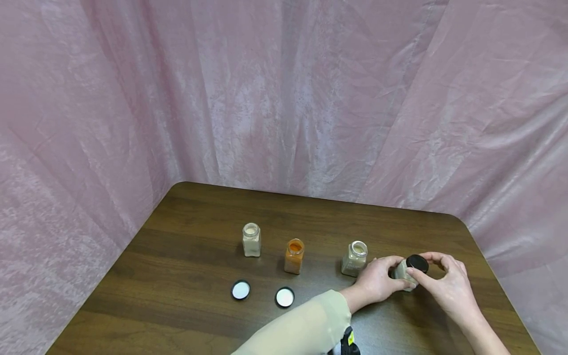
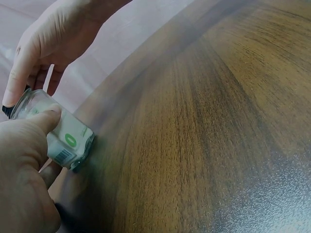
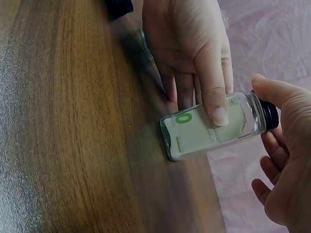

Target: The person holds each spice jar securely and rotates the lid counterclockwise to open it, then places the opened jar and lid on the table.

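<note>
At the right of the table stands a glass spice jar (image 1: 401, 274) with pale contents and a black screw lid (image 1: 417, 265). My left hand (image 1: 378, 279) grips its body from the left, thumb across the near side. My right hand (image 1: 450, 287) pinches the lid between thumb and fingers. In the left wrist view, the jar (image 2: 68, 133) shows a white and green label, with the left hand (image 2: 24, 167) around it. From the right wrist view, the lid (image 3: 269, 115) sits on the jar's mouth, held by the right hand (image 3: 296, 145).
Just left of my left hand stands an uncapped jar (image 1: 354, 260) of pale powder. Farther left are an uncapped jar of orange powder (image 1: 294, 256) and another pale one (image 1: 251, 241). Two lids, one at left (image 1: 240, 290), one nearer (image 1: 284, 297), lie white side up. Pink curtains (image 1: 284, 98) hang behind.
</note>
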A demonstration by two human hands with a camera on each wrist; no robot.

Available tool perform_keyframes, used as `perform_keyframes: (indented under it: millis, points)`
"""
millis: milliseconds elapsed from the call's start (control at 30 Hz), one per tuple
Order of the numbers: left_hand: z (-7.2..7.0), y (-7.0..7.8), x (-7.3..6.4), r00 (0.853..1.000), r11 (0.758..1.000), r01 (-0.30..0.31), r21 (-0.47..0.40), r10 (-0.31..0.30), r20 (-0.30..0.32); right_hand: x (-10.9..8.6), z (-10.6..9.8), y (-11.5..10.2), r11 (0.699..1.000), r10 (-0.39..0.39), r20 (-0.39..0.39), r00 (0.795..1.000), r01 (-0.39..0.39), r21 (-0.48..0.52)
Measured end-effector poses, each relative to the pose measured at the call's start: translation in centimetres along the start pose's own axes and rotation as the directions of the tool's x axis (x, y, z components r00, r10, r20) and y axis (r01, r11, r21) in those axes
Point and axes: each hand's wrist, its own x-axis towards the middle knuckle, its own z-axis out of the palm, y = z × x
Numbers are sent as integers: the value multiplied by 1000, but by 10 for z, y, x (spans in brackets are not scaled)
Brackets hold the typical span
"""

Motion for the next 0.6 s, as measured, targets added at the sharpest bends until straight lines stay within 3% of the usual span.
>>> perform_keyframes:
  millis: [333, 600]
  points:
    - [1, 1, 0, 999, 999, 41, -2, -41, 1, 0, -3, 1, 998, -56, 11, 998, 56, 33]
    - [1, 1, 1, 1000, 1000, 30, 5, -30, -4, -1, -4, 0, 996, -78, 55, 995, 76, 43]
